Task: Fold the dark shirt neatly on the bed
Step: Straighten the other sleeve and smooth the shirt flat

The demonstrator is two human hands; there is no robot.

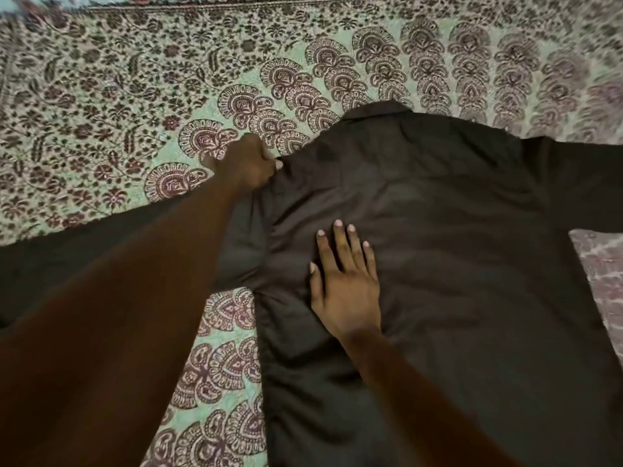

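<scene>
Close to me, the dark shirt [438,247] lies spread on the bed [118,96]; my right hand [344,281] presses flat and wide so it stays, my left hand [246,166] pinches its shoulder to fold

Bed [141,82]: green spread with maroon floral and fan print, fills the view. Dark shirt [455,264] lies flat on it, back up, collar at 12 o'clock, sleeves out toward 9 and 3; far edge blurred.
</scene>
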